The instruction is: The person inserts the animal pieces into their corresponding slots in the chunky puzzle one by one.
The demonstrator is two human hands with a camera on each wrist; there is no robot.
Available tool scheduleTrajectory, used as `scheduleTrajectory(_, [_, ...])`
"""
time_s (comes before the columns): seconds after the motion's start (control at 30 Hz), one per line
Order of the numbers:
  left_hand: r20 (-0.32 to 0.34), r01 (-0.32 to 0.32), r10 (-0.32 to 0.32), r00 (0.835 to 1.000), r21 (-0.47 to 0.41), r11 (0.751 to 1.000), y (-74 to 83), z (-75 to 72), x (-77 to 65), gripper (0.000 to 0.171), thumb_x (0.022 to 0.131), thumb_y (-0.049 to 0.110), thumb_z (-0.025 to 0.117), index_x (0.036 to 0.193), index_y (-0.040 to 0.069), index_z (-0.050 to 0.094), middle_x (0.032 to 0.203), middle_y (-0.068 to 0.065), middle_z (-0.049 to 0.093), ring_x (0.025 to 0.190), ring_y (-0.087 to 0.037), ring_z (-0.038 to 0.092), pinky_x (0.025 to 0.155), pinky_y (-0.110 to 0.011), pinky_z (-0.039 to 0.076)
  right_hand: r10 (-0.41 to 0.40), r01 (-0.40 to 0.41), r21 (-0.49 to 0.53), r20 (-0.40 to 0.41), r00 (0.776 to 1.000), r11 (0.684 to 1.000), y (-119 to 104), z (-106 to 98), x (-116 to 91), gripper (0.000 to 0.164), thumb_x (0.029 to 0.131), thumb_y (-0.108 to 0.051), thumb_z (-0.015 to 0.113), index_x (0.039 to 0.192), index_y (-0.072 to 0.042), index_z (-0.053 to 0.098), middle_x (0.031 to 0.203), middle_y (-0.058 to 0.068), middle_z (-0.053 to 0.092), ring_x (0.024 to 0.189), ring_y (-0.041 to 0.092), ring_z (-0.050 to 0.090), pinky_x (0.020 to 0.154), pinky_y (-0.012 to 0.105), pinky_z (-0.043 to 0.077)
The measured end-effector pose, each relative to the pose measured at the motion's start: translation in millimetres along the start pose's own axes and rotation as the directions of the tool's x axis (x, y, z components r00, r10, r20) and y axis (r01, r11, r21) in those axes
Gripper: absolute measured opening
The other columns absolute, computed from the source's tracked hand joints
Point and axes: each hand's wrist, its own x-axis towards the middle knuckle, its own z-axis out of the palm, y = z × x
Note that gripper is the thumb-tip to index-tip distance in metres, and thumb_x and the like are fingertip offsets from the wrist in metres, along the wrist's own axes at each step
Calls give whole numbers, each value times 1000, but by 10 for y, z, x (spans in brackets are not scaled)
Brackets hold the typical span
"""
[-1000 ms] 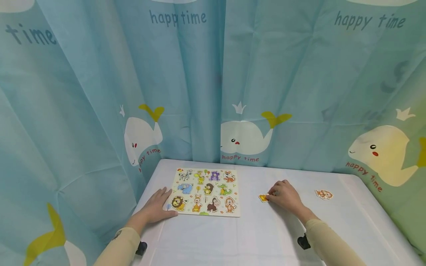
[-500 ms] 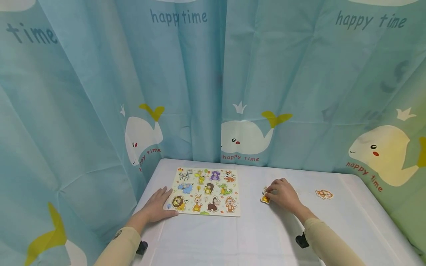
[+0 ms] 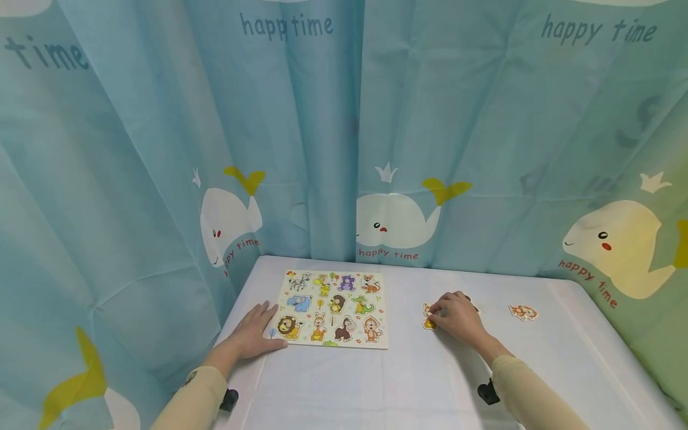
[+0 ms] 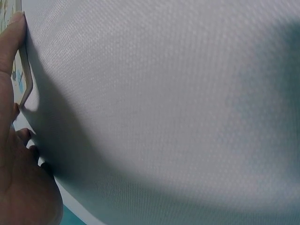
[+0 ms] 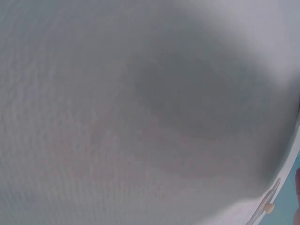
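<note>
A peg puzzle board (image 3: 352,341) printed with colourful animals lies at the left of the table. My left hand (image 3: 249,333) rests at its lower left corner, thumb along the front edge and fingers on the left side. In the left wrist view, the thumb (image 4: 13,40) lies against the board's edge (image 4: 26,79). Right of the board, my right hand (image 3: 459,316) pinches a small yellow-orange animal puzzle piece (image 3: 428,316), partly covered by the fingertips. A brown piece (image 3: 474,304) peeks out from behind that hand.
Farther right lies a monkey puzzle piece (image 3: 523,312). A piece with a round knob (image 5: 268,208) shows edge-on in the right wrist view. The white-covered table (image 3: 333,388) is backed by a blue whale-print curtain (image 3: 322,149).
The yellow-orange piece has turned from lying slantwise to pointing away from me, in my right fingers. The brown piece has come into sight behind that hand. My left hand has stayed put.
</note>
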Motion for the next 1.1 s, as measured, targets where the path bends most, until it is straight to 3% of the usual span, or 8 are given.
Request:
scheduleTrajectory(0.6, [8,2,-2,1000,12,1000,-33,19,22,108,81,61,78,160,5,31,167,-23,19,152,-47,13,119,-68,18,27,-27,1,-16,1000,1000,-81,-16,67,7,86,-21,83,86,-16,79,91,-3,66,92,25,55,80,49,48])
scheduleTrajectory(0.83, [6,3,-3,1000,13,1000,-27,16,12,107,81,60,78,160,4,31,167,-23,20,152,-48,13,119,-68,18,23,-22,44,-27,999,999,-250,-67,174,5,87,-24,82,85,-20,79,97,-1,66,100,28,56,85,52,50])
scheduleTrajectory(1.1, [9,2,-2,1000,10,1000,-7,4,11,106,81,59,78,160,5,31,167,-23,19,152,-47,13,119,-68,18,-13,16,62,-39,999,998,-566,0,299,7,84,-27,84,82,-23,79,98,-2,65,98,25,54,82,47,48])
